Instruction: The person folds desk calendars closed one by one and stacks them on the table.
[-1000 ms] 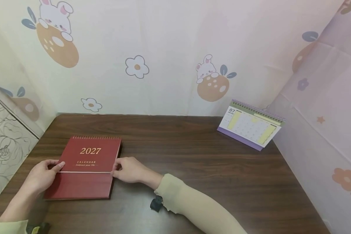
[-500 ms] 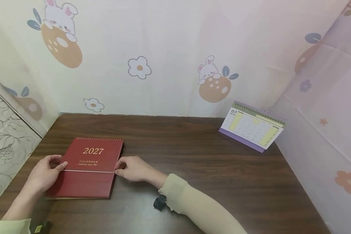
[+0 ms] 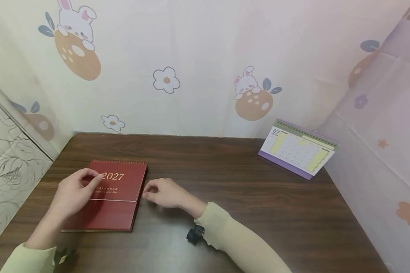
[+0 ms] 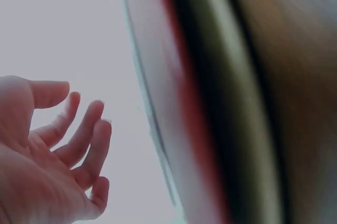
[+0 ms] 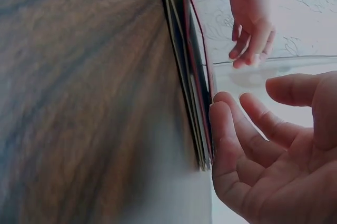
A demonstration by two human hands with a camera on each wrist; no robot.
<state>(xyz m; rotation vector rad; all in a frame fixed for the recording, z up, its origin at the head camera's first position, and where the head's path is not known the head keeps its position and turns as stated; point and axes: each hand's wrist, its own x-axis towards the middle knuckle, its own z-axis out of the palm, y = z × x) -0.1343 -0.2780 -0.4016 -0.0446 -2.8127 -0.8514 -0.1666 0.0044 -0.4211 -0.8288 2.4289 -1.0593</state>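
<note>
A red 2027 desk calendar (image 3: 112,216) with a spiral top edge lies nearly flat on the left part of the table. My left hand (image 3: 71,193) hovers over its left side, fingers loosely bent and holding nothing; it covers part of the printed cover. In the left wrist view the fingers of that hand (image 4: 68,150) stand apart from the blurred red edge. My right hand (image 3: 169,193) is close beside the calendar's right edge with nothing in its grasp. From the right wrist view, its relaxed fingertips are near the calendar's side (image 5: 192,76); whether they touch cannot be told.
Another desk calendar (image 3: 298,148), white, yellow and purple and marked 07, stands at the far right of the dark wooden table (image 3: 205,159). Behind hangs a pale curtain (image 3: 205,53) printed with rabbits and flowers. A patterned panel (image 3: 10,163) borders the left side.
My left hand has let go of the calendar's left edge and risen up and to the right over the cover. The right hand has drawn slightly away from the right edge.
</note>
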